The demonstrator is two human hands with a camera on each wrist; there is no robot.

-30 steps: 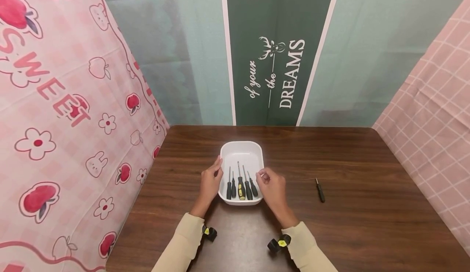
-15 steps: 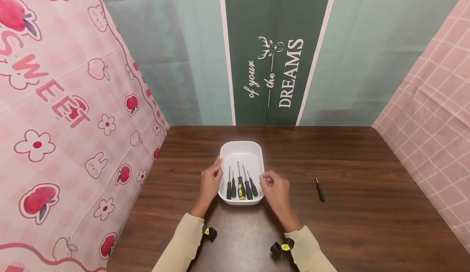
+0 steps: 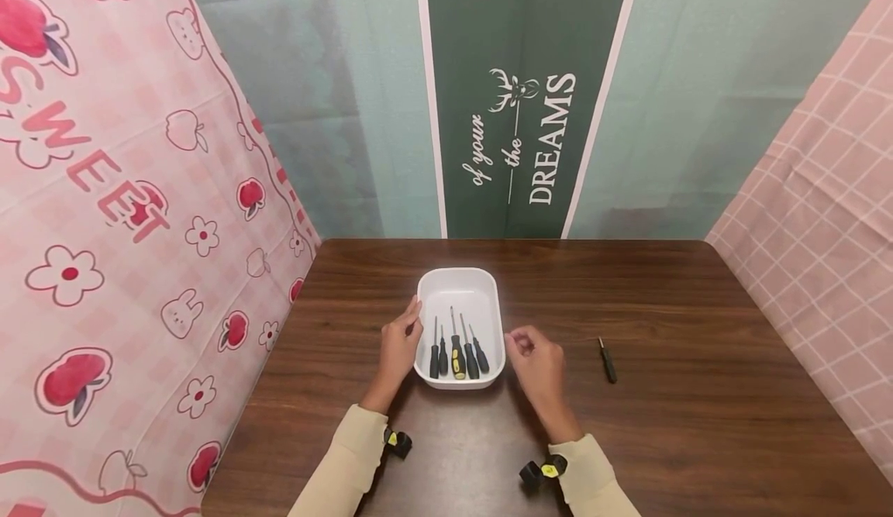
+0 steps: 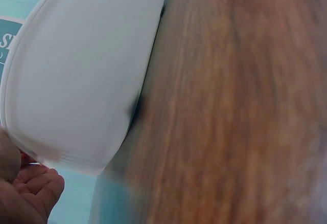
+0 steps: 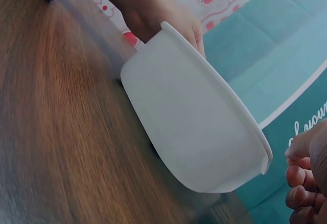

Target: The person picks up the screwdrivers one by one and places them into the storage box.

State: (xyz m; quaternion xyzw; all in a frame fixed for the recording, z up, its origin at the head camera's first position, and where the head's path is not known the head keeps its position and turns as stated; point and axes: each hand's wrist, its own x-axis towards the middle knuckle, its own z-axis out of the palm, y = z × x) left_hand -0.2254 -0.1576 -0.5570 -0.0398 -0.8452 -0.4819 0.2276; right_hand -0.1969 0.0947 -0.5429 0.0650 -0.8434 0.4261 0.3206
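Several black-handled screwdrivers (image 3: 443, 358) lie side by side in a white tray (image 3: 459, 278), tips pointing away from me; the middle one (image 3: 458, 358) has yellow on its handle. My left hand (image 3: 400, 344) holds the tray's left rim, and in the left wrist view its fingers (image 4: 43, 185) bend below the rim. Just off the right rim is my right hand (image 3: 537, 362), fingers loosely curled around nothing. The right wrist view shows a gap between those fingertips (image 5: 295, 175) and the tray wall (image 5: 189, 116).
A small black screwdriver (image 3: 608, 360) lies alone on the brown wooden table (image 3: 698, 424), right of my right hand. Printed cloths hang on three sides: pink with apples (image 3: 202, 230) left, green with lettering (image 3: 516, 21) behind, pink grid (image 3: 823, 191) right.
My right hand has drawn away from the tray's right rim, moving to the right. The left hand, tray and screwdrivers stay where they were.
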